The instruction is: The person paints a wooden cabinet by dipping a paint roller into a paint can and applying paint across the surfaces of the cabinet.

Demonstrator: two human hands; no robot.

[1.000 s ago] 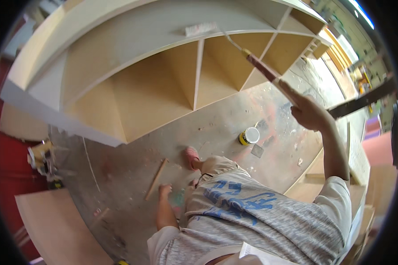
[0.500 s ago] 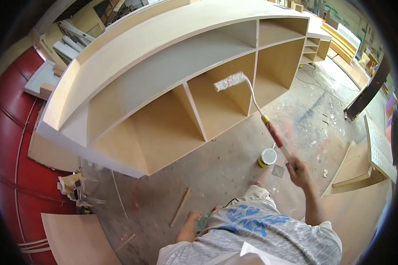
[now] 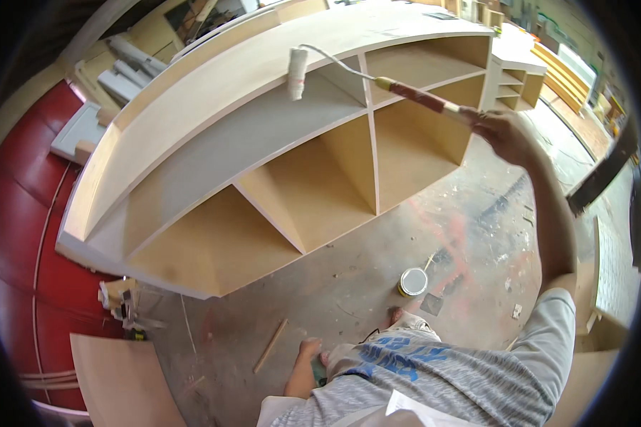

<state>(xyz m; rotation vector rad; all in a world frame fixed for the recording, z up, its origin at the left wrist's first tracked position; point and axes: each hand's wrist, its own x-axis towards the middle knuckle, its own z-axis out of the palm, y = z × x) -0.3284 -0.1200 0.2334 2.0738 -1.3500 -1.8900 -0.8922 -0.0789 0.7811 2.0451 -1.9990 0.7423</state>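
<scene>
My right hand (image 3: 502, 128) is wrapped around the handle of a paint roller (image 3: 414, 94), arm stretched out to the right. The roller's whitish sleeve (image 3: 297, 74) hangs at the curved front edge of a wooden cabinet's top, in front of the grey-painted upper compartment; whether it touches the edge I cannot tell. This long curved cabinet (image 3: 303, 151) has white-painted edges and bare wood inside the lower compartments. Down beside my body is my left hand (image 3: 310, 348), too small to make out its fingers.
An open paint can (image 3: 413, 282) stands on the stained floor, a dark square piece (image 3: 431, 304) near it. A wooden strip (image 3: 271, 346) lies left of my feet. Red panels (image 3: 28, 235) line the left. A curved board (image 3: 124, 381) sits lower left; a dark post (image 3: 605, 171) rises at right.
My right hand has risen and moved farther out, carrying the roller up and left from the lower compartments to the top edge. My view has shifted slightly.
</scene>
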